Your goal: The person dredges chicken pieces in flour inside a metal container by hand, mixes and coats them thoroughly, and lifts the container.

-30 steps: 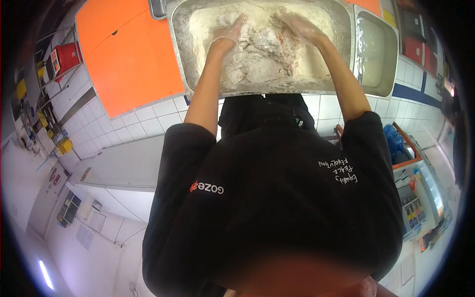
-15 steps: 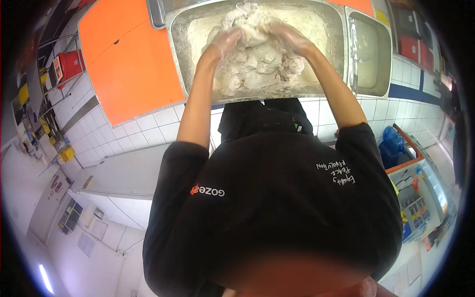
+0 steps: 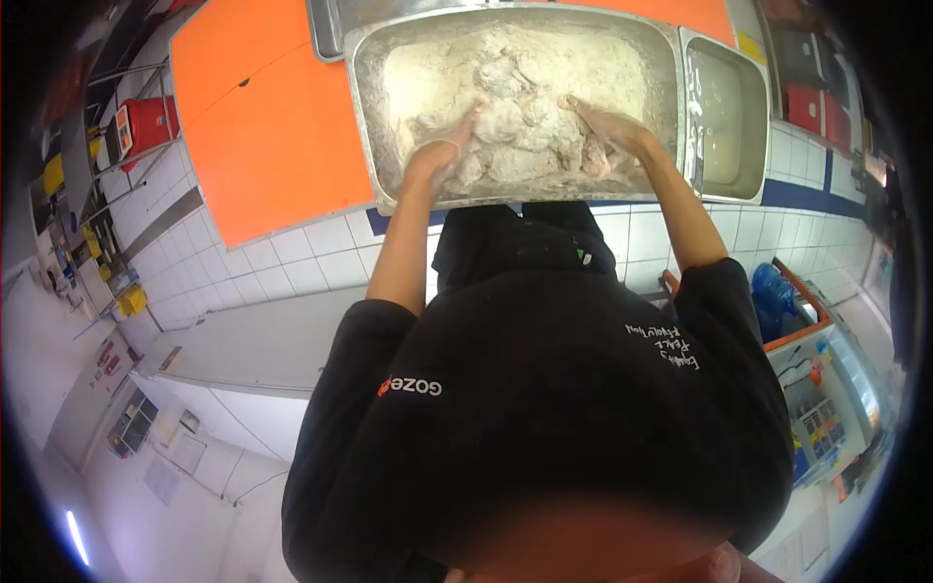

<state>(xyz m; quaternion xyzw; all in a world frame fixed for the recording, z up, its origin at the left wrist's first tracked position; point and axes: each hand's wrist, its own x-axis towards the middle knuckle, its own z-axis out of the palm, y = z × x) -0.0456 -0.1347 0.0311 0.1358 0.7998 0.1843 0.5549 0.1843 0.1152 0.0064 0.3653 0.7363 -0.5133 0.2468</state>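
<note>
A deep steel pan holds pale flour with a heap of lumpy, flour-coated pieces that look like raw chicken. My left hand, in a clear glove, rests at the left side of the heap with its fingers stretched forward. On the heap's right side is my right hand, also gloved, palm turned inward and fingers extended. Both hands touch or nearly touch the pieces, and neither is closed round one. Flour dusts the fingertips.
A narrower steel pan with liquid in it adjoins on the right. An orange counter surface lies to the left, with the corner of a metal tray behind it. A blue water bottle stands lower right.
My hands came back from the far side of the heap toward my body and parted from the piece between them. The pieces have shifted and more flour shows behind them.
</note>
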